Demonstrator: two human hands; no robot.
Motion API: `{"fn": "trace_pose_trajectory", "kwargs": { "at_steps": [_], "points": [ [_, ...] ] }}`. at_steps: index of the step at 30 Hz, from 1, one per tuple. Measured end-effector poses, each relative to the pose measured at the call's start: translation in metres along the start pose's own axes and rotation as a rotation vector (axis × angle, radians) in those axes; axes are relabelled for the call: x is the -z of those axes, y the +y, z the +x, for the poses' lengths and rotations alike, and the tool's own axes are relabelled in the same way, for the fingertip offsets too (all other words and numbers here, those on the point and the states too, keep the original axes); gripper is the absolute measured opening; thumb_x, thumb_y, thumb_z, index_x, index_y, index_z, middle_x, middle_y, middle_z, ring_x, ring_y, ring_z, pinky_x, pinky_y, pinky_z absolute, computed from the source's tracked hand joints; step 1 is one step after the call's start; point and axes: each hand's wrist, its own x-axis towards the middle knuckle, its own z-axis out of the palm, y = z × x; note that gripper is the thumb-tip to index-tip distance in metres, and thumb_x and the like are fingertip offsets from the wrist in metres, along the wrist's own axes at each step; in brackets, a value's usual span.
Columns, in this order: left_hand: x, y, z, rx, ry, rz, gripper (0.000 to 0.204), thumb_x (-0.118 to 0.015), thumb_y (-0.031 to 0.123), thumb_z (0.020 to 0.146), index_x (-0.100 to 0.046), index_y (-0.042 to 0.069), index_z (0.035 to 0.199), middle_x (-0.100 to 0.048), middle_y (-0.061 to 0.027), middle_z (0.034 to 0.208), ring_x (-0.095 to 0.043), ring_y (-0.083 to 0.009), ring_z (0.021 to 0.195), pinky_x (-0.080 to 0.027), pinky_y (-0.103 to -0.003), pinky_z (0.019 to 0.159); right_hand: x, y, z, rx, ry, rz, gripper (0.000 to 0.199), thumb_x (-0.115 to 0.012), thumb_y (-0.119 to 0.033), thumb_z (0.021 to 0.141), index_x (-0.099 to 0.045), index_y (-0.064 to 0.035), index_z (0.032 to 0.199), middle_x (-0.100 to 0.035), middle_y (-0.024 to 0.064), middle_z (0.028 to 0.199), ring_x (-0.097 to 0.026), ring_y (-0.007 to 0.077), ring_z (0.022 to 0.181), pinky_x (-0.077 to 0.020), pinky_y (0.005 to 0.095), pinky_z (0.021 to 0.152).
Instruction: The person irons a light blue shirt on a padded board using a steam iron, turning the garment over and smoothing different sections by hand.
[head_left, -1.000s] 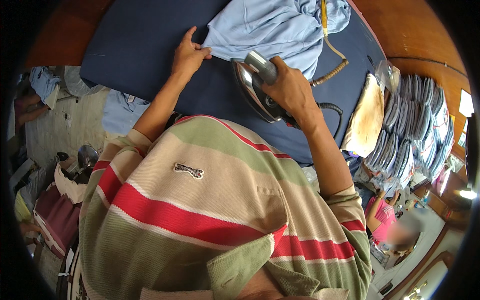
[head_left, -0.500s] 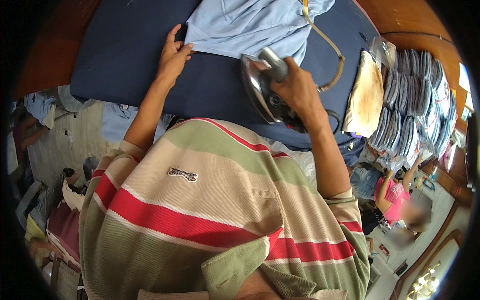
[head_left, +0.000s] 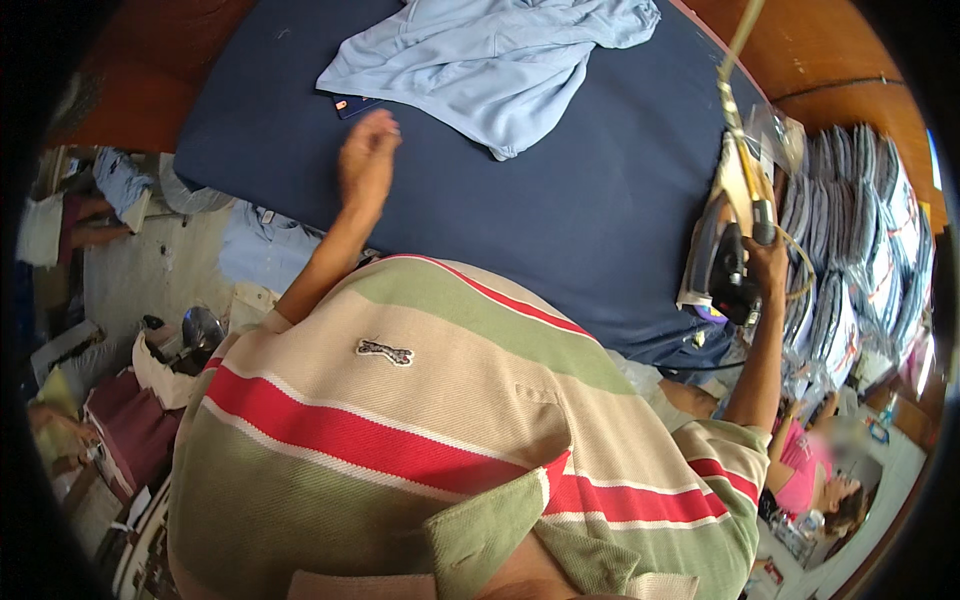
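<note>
A light blue garment [head_left: 470, 70] lies loosely wrinkled on the dark blue padded ironing table [head_left: 520, 210]. My left hand [head_left: 368, 165] hovers just below its near left edge, off the fabric. The fingers, a little blurred, look loosely stretched with nothing in them. A small dark blue card-like piece [head_left: 350, 105] shows from under the garment's edge. At the table's right end my right hand [head_left: 768, 262] is wrapped round the handle of an iron [head_left: 735, 275]. The iron sits on or just over a scorched pale cloth [head_left: 695, 285]; contact is hard to make out.
A yellowish cord [head_left: 735, 110] runs up from the iron. Folded garments in clear plastic [head_left: 840, 200] are stacked right of the table. A person in a pink top [head_left: 800, 465] is at lower right. A blue shirt [head_left: 265, 240] lies below the table's left side.
My right hand has carried the iron from the garment's near edge to the scorched cloth at the right. My left hand has let go of the garment, whose near edge now hangs in a different shape.
</note>
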Motion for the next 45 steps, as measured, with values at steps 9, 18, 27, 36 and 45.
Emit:
{"fn": "trace_pose_trajectory", "kwargs": {
  "at_steps": [9, 18, 27, 36, 45],
  "points": [
    [-0.061, 0.017, -0.001, 0.558, -0.049, -0.024, 0.042, -0.057, 0.024, 0.083, -0.046, 0.008, 0.12, -0.061, -0.0051, 0.107, -0.057, -0.0133, 0.097, -0.036, -0.029, 0.081, -0.02, 0.07, 0.083, -0.079, 0.004, 0.286, 0.043, -0.07, -0.029, 0.066, -0.052, 0.0001, 0.093, -0.052, 0.0064, 0.058, -0.051, 0.0157, 0.044, -0.0425, 0.0289, 0.043],
    [-0.07, 0.022, 0.016, 0.6, 0.238, -0.102, 0.03, -0.054, 0.019, 0.085, -0.05, 0.01, 0.114, -0.061, -0.0025, 0.106, -0.057, -0.0104, 0.094, -0.036, -0.029, 0.079, -0.035, -0.034, 0.02, 0.519, 0.565, 0.219, 0.037, -0.066, -0.019, 0.075, -0.057, -0.0036, 0.108, -0.06, 0.0156, 0.101, -0.056, 0.0328, 0.096, -0.0425, 0.0382, 0.085],
    [-0.057, -0.013, 0.077, 0.652, 0.319, -0.258, 0.01, -0.063, 0.016, 0.079, -0.055, 0.01, 0.077, -0.059, 0.0001, 0.072, -0.054, -0.0067, 0.063, -0.036, -0.026, 0.051, -0.161, -0.267, -0.079, 0.993, -0.209, 0.495, 0.033, -0.066, -0.016, 0.073, -0.057, -0.0062, 0.103, -0.058, 0.0099, 0.098, -0.055, 0.027, 0.094, -0.0463, 0.0376, 0.076],
    [-0.073, 0.028, 0.057, 0.552, 0.144, -0.939, 0.03, -0.046, 0.026, 0.088, -0.048, 0.006, 0.111, -0.052, -0.0076, 0.112, -0.049, -0.0203, 0.108, -0.039, -0.037, 0.092, -0.156, -0.277, -0.067, 1.004, -0.083, 0.618, 0.02, -0.064, -0.009, 0.072, -0.057, -0.0067, 0.091, -0.058, 0.0084, 0.081, -0.056, 0.0288, 0.071, -0.0437, 0.0398, 0.071],
    [-0.082, 0.119, 0.174, 0.078, -0.181, -0.642, 0.031, -0.048, 0.028, 0.09, -0.051, 0.005, 0.109, -0.058, -0.0096, 0.108, -0.056, -0.0225, 0.097, -0.045, -0.037, 0.085, -0.083, -0.285, 0.072, 0.892, 0.401, 0.365, 0.021, -0.059, -0.016, 0.077, -0.054, -0.0129, 0.097, -0.062, 0.0092, 0.082, -0.06, 0.0297, 0.078, -0.0463, 0.038, 0.064]
  ]
}}
